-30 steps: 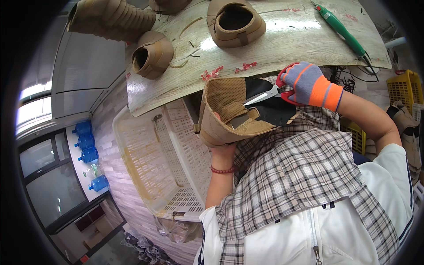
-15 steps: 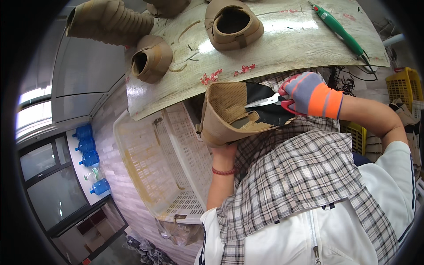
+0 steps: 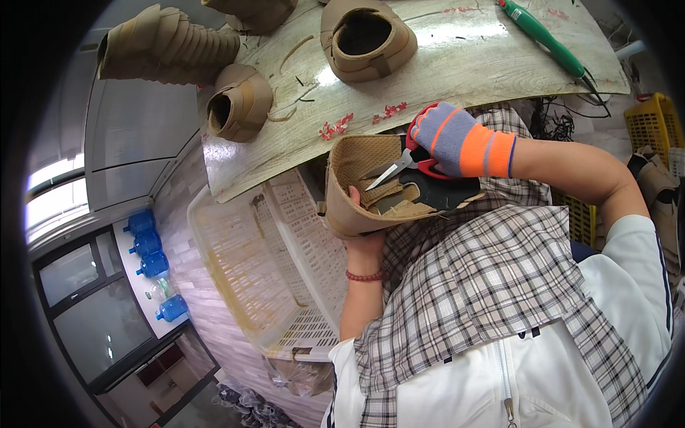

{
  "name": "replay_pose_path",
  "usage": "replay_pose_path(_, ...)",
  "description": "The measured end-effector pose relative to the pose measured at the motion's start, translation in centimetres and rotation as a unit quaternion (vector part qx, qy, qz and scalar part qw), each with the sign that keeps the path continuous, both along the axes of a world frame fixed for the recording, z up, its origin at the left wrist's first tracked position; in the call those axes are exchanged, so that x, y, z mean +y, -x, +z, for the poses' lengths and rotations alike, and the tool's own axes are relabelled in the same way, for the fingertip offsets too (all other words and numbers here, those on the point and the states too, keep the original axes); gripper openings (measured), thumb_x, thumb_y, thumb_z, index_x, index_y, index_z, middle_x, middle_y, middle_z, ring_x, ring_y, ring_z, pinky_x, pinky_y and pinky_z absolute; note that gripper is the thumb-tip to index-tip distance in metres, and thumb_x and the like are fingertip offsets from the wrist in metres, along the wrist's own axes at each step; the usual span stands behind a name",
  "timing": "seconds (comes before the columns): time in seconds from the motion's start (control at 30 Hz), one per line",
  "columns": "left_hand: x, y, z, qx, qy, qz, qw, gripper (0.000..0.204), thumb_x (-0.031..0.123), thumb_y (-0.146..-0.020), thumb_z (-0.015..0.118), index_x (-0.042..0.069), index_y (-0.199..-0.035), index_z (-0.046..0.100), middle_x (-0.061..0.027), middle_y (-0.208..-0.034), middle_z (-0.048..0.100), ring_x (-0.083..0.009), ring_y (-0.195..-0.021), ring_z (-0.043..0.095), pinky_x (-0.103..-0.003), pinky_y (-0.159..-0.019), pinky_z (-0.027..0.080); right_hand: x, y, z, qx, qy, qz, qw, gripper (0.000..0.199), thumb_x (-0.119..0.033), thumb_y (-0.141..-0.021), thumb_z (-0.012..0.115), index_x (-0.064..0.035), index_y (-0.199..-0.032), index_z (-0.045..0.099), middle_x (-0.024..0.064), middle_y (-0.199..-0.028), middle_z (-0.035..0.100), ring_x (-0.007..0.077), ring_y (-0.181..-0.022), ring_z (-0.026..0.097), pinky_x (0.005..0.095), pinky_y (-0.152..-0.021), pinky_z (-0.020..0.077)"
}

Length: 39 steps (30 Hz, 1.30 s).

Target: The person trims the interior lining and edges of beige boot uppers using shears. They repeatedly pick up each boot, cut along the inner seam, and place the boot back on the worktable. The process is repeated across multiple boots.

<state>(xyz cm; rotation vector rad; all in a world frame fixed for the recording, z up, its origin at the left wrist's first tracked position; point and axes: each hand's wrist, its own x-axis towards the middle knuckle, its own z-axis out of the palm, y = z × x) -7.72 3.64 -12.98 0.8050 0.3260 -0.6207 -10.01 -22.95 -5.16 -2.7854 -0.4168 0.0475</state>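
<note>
My bare left hand point(image 3: 365, 247) grips a tan shoe upper point(image 3: 351, 214) from below, with a fingertip showing over its inner side. The upper's opening faces up and shows a mesh lining and a black piece on the right. In an orange and grey glove, my right hand point(image 3: 444, 135) is closed around the red handles of a pair of scissors point(image 3: 390, 173). The blades are spread apart and reach down inside the upper, near a loose-looking flap of lining. Whether they touch the lining I cannot tell.
On the wood-patterned table point(image 3: 285, 146) stand more tan uppers point(image 3: 371, 43), a nested row of them point(image 3: 168, 46) and a green corded tool point(image 3: 540, 36). A white plastic crate point(image 3: 239, 278) is at my left. A yellow crate point(image 3: 653, 128) stands at the far right.
My right hand has moved left with the scissors, whose blades now spread and sit deeper in the upper. A left fingertip has come into view inside it.
</note>
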Motion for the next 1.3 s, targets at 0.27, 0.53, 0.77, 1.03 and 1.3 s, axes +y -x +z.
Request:
replay_pose_path(0.27,0.3,-0.1,-0.4,-0.007,0.002,-0.027,1.000,0.047,0.033,-0.101,0.059,0.015,-0.142,0.046,-0.0048,-0.137,0.055,-0.0254,-0.123,0.055,-0.047,-0.101,0.050,-0.5,0.8,-1.7,0.022,0.014,-0.053,0.998,0.029,-0.018,-0.070,0.079,-0.0126,-0.098,0.072,0.0096,-0.090,0.071,0.0287,-0.085,0.070,0.0389,-0.075,0.0555)
replay_pose_path(0.53,0.1,-0.3,-0.7,-0.034,-0.011,-0.044,0.998,0.047,0.033,-0.103,0.056,0.010,-0.142,0.045,-0.0083,-0.137,0.056,-0.0254,-0.122,0.057,-0.043,-0.101,0.050,-0.9,0.3,-0.8,-0.044,-0.001,-0.010,0.999,0.032,-0.018,-0.069,0.081,-0.0126,-0.099,0.072,0.0085,-0.088,0.072,0.0294,-0.083,0.070,0.0379,-0.073,0.0558)
replay_pose_path(0.77,0.7,-0.9,-0.6,-0.105,-0.061,-0.032,0.992,0.049,0.036,-0.103,0.055,0.005,-0.139,0.047,-0.0114,-0.135,0.058,-0.0269,-0.119,0.059,-0.044,-0.099,0.051,-2.9,1.5,-0.5,0.029,-0.028,-0.080,0.996,0.029,-0.026,-0.078,0.076,-0.0106,-0.102,0.072,0.0099,-0.093,0.072,0.0294,-0.089,0.069,0.0382,-0.079,0.0550)
replay_pose_path(1.03,8.4,-2.3,-2.2,0.121,-0.034,-0.260,0.957,0.030,0.024,-0.090,0.073,0.002,-0.107,0.061,-0.0049,-0.094,0.067,-0.0141,-0.080,0.064,-0.022,-0.070,0.052,-0.2,4.2,-1.2,0.060,-0.081,-0.058,0.993,0.032,-0.025,-0.073,0.079,-0.0114,-0.101,0.072,0.0093,-0.093,0.070,0.0290,-0.091,0.067,0.0392,-0.083,0.0528)
replay_pose_path(1.3,9.8,-0.8,-2.8,0.104,-0.020,-0.275,0.956,0.030,-0.003,-0.081,0.075,-0.003,-0.108,0.062,-0.0107,-0.100,0.071,-0.0184,-0.088,0.070,-0.028,-0.081,0.057,2.4,4.0,-1.1,0.125,-0.025,0.023,0.992,0.035,-0.021,-0.068,0.081,-0.0135,-0.102,0.074,0.0096,-0.091,0.072,0.0286,-0.088,0.069,0.0384,-0.076,0.0553)
